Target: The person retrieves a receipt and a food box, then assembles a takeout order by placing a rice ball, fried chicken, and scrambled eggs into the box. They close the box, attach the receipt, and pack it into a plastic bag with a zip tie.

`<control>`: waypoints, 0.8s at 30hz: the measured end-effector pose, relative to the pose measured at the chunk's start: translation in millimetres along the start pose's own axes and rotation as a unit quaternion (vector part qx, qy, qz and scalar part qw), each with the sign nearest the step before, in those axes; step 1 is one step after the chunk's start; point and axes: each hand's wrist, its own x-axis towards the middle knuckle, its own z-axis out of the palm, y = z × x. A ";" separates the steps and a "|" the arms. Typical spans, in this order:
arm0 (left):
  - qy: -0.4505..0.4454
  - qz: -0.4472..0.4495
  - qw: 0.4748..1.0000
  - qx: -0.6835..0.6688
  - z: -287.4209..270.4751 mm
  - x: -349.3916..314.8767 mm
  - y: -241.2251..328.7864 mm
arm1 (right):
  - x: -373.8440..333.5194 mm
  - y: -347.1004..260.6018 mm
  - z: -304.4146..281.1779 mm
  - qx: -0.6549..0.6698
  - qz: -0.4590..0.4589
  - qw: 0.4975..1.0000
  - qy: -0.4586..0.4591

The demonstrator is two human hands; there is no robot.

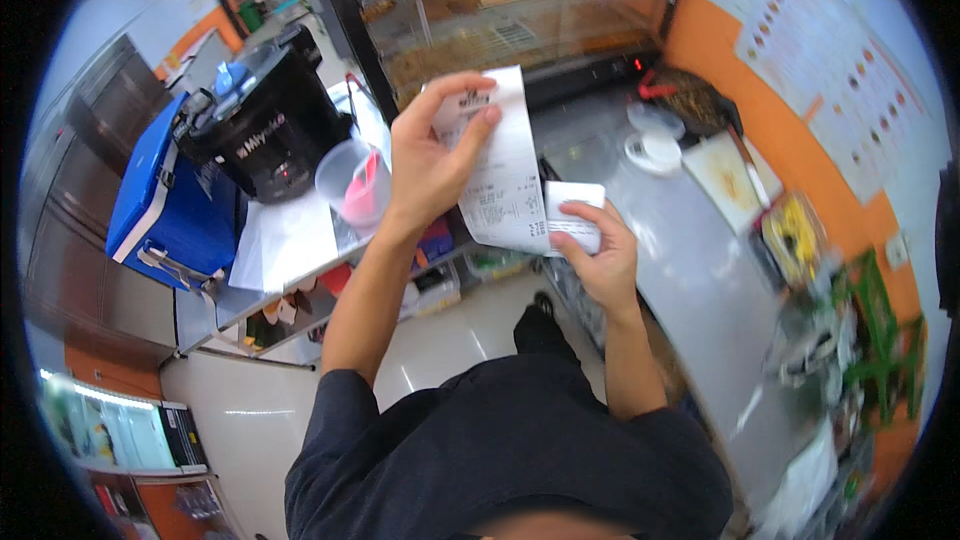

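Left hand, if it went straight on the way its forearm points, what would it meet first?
Beyond the paper slip it holds, the left hand would probably meet the glass-fronted display cabinet first; how deep the gap is, I can't tell.

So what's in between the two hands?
In the head view, a long, printed white paper lies between the left hand and the right hand.

Centre: paper slip (pixel 510 150), white with rows of dark print. Left: cooler (pixel 205 230), blue with a white band; lidded appliance (pixel 275 120), black with pale lettering; tub (pixel 335 180), translucent — its scoop (pixel 362 190) bright pink. Right: wall (pixel 715 70), white and orange; cutting board (pixel 718 170), white, stained yellow-brown; rack (pixel 875 330), green. Bottom: shirt (pixel 500 450) — plain black.
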 end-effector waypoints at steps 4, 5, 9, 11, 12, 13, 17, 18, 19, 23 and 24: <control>0.053 0.075 0.992 0.081 24.2 151.4 -47.8 | 71.5 112.5 -72.8 -0.202 -0.008 0.977 0.068; 0.067 0.085 0.989 0.102 26.9 191.3 -58.1 | 74.7 138.9 -90.7 -0.204 0.073 0.972 0.095; 0.097 0.240 0.905 0.339 19.7 318.7 -98.1 | 60.2 223.5 -158.1 -0.305 0.221 0.920 0.111; 0.098 0.271 0.869 0.401 15.1 359.5 -115.5 | 52.2 247.5 -175.6 -0.379 0.238 0.889 0.094; 0.099 0.296 0.832 0.459 13.2 375.7 -122.1 | 50.3 255.3 -180.1 -0.380 0.243 0.887 0.096; 0.098 0.319 0.791 0.513 11.4 385.6 -127.4 | 49.8 260.0 -182.7 -0.382 0.253 0.883 0.105; 0.153 0.311 0.723 0.598 9.4 408.2 -137.5 | 62.2 267.2 -183.4 -0.531 0.255 0.806 0.061; 0.166 0.339 0.704 0.601 10.5 409.1 -138.3 | 65.3 267.8 -182.0 -0.546 0.284 0.787 0.045; 0.175 0.369 0.685 0.604 12.1 409.5 -138.7 | 69.0 268.3 -182.0 -0.556 0.265 0.787 0.041; 0.167 0.378 0.630 0.657 21.8 405.9 -136.4 | 77.1 269.8 -175.8 -0.561 0.238 0.792 0.041; 0.162 0.379 0.618 0.670 23.7 404.2 -134.2 | 78.4 269.4 -173.0 -0.559 0.226 0.796 0.055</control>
